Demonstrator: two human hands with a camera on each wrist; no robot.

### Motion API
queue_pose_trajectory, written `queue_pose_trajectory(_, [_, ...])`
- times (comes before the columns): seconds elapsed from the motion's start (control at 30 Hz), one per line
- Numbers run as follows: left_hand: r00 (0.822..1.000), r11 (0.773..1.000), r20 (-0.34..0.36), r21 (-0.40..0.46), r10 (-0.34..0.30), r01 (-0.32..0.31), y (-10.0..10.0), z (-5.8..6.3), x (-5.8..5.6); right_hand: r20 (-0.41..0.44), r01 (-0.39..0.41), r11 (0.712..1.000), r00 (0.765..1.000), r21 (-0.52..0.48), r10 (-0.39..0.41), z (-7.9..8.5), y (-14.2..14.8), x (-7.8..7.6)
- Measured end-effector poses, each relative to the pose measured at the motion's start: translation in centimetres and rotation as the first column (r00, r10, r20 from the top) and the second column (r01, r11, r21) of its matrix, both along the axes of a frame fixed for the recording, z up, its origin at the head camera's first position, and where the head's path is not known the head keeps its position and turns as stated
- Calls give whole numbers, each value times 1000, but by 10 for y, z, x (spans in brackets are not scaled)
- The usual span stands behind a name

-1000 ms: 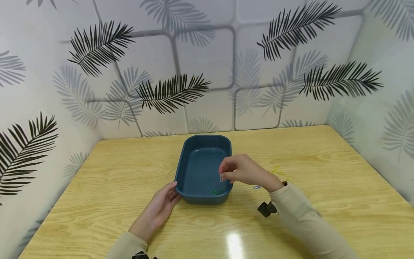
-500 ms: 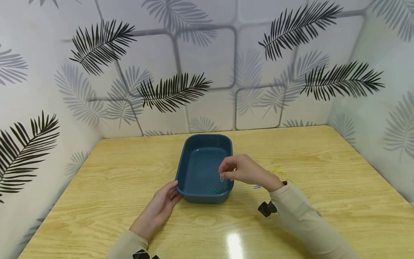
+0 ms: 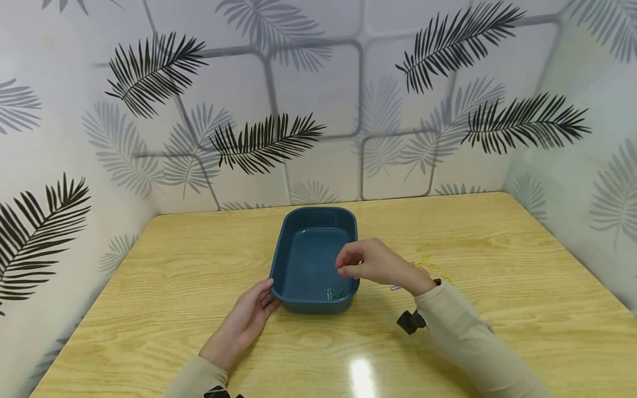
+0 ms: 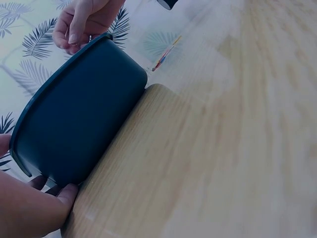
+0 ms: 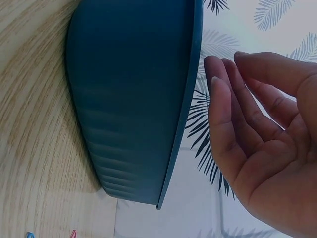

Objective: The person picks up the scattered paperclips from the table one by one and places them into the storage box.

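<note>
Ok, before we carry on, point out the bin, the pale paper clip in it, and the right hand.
Bin (image 3: pixel 312 307): head view, outside of its near wall.
Pale paper clip (image 3: pixel 329 294): head view, middle of the clip.
Right hand (image 5: pixel 271 157): right wrist view, on the palm.

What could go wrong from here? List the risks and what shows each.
The right hand hangs above the right rim of the dark blue rectangular plastic bin; pulled back low, it might catch and jolt it.
Coloured wire paper clips lie on the yellow wood-grain table near the beige right sleeve, which could scatter them if dragged across.
The left hand touches the bin's near left corner, so a careless push might slide it.
</note>
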State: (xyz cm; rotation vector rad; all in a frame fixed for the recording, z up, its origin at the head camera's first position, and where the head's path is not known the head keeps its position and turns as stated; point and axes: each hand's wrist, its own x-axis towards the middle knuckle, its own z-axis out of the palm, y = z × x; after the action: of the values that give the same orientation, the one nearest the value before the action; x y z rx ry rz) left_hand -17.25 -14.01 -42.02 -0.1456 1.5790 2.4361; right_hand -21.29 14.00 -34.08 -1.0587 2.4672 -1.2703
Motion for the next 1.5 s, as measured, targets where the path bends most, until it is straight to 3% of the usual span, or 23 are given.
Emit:
queue_pose_trajectory(0.3, [1000,1000,1,6,6,-6,1,-2,0,-5,7,999,1000,39,-7,-1,4,-2])
queue_pose_trajectory(0.63, [1000,1000,2,-1,-6,6,0,-1,1,-28,93,994,995,52,-91,5,26,-13])
queue_pose_trajectory(1.0, [1000,1000,-6,-7,-28,28,-1,0,1,-58,294,951,956,101,-289,14,73,-31])
queue_pose_trajectory(1.5, [999,999,-17,-9,-44,44,-2,1,1,-53,344,920,939,188,-340,6,107,-47])
